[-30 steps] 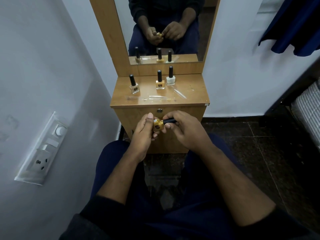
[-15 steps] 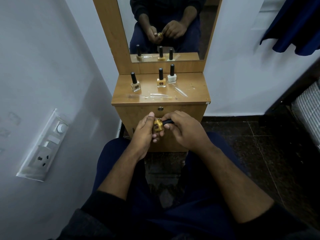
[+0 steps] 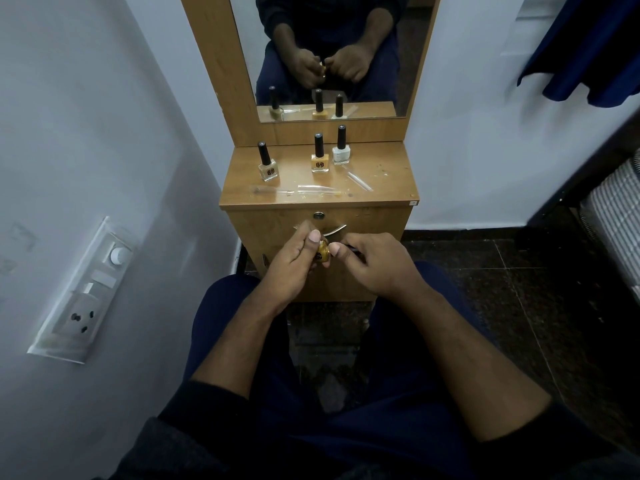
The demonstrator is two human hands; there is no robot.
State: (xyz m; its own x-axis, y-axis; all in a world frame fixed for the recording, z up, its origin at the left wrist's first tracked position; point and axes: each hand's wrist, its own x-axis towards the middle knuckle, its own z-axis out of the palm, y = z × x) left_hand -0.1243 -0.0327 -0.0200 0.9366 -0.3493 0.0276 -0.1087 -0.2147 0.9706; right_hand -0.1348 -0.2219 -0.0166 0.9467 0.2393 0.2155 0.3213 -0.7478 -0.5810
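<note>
Head camera, looking down, hands close.

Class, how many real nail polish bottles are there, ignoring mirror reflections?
4. On the wooden dresser: beige glass bottle left, orange bottle middle, white bottle right. The left hand grips a gold bottle, the right hand its black cap.
</note>
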